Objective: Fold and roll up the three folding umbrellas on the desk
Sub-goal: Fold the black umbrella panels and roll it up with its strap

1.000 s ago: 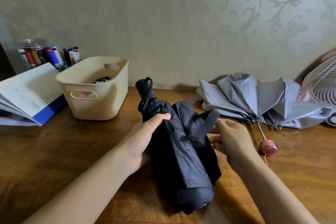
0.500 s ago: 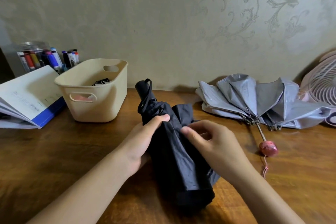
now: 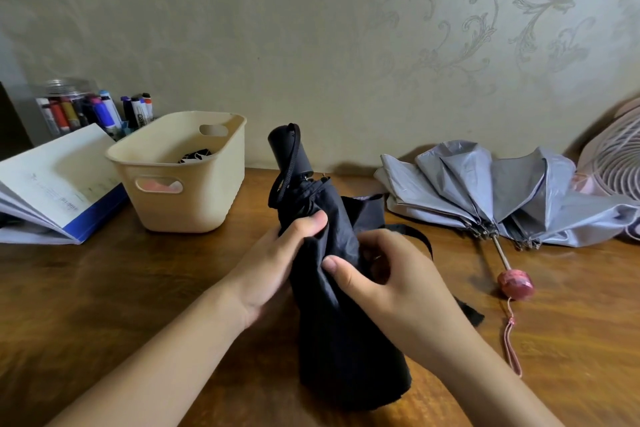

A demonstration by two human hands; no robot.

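A black folding umbrella (image 3: 341,329) lies collapsed at the centre of the wooden desk (image 3: 86,288), its black handle (image 3: 289,151) pointing toward the wall. My left hand (image 3: 273,263) grips its left side, thumb on top of the cloth. My right hand (image 3: 388,284) wraps over the right side, pressing the folds against the shaft; a black strap loops out beside it. A grey umbrella (image 3: 485,191) lies half spread at the back right, its pink handle (image 3: 515,282) toward me. A third umbrella is not in sight.
A cream plastic basket (image 3: 183,184) stands at the back left, with an open binder (image 3: 52,184) and a jar of markers (image 3: 79,107) beyond it. A pink fan (image 3: 616,156) leans at the far right against the wall.
My right hand moved left from the loose flap onto the black umbrella and gathered the cloth around the shaft. The bundle is narrower. My left hand kept its grip.
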